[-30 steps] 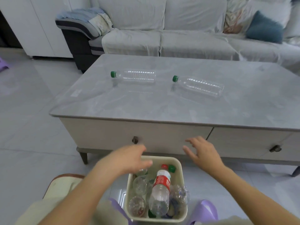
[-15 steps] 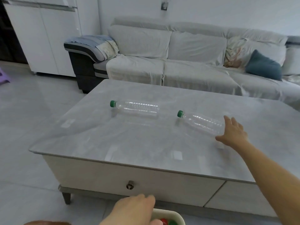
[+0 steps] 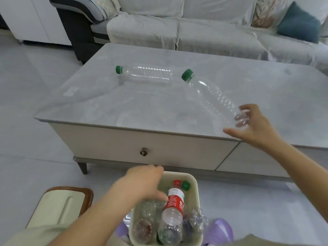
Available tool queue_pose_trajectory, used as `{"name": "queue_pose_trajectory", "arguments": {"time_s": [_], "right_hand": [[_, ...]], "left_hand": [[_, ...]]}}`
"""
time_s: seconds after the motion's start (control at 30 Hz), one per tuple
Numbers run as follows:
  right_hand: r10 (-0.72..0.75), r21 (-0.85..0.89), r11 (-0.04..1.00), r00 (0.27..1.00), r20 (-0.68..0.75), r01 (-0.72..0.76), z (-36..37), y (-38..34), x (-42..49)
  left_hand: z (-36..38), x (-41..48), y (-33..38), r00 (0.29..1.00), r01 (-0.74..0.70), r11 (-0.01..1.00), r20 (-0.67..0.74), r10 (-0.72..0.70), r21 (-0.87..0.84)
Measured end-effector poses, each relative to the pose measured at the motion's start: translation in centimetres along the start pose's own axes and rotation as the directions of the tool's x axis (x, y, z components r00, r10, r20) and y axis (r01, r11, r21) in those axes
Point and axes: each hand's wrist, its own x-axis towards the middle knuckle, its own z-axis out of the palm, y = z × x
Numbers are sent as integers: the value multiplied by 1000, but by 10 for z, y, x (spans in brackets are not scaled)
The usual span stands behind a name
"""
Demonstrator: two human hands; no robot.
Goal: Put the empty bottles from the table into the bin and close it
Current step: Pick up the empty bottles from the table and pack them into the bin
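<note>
Both forearms are bare from wrist to elbow, with no watch, ring or bracelet on the left hand (image 3: 142, 183) or the right hand (image 3: 255, 125). Pale beige cloth, likely clothing, shows on either side of the bin (image 3: 195, 181), beneath the arms.

I count two clear green-capped bottles over the table (image 3: 266, 89): one bottle (image 3: 147, 75) lies near the far left corner, and a second bottle (image 3: 211, 96) is in my right hand (image 3: 253, 125), near the front edge. One bin (image 3: 194, 201) stands on the floor, its lid (image 3: 58, 208) lying beside it. In the bin I see one red-labelled bottle (image 3: 173, 210), plus several more clear ones I cannot count exactly, and two loose-looking caps, one red (image 3: 177, 183) and one green (image 3: 185, 185). My left hand (image 3: 142, 183) makes two hands. The table front shows one knob (image 3: 143, 151).
</note>
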Motion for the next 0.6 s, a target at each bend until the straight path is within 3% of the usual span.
{"name": "queue_pose_trajectory", "arguments": {"time_s": [0.17, 0.27, 0.33, 0.4, 0.5, 0.6], "right_hand": [[94, 87, 992, 995, 19, -96, -5, 0, -100], [148, 69, 986, 989, 5, -148, -3, 14, -138], [202, 53, 978, 979, -14, -201, -4, 22, -153], [204, 21, 979, 979, -31, -203, -9, 24, -163], [152, 9, 988, 988, -23, -152, -15, 12, -175], [1, -69, 998, 999, 37, 2, -8, -13, -187]], "left_hand": [[104, 9, 24, 954, -222, 961, 241, 178, 166], [111, 21, 23, 973, -220, 963, 109, 205, 157], [93, 30, 18, 985, -166, 986, 46, 166, 3], [76, 38, 10, 993, -78, 992, -95, 69, -97], [70, 45, 3, 941, 88, 992, -318, -112, -91], [75, 53, 4, 930, 198, 961, -273, -247, -192]]}}
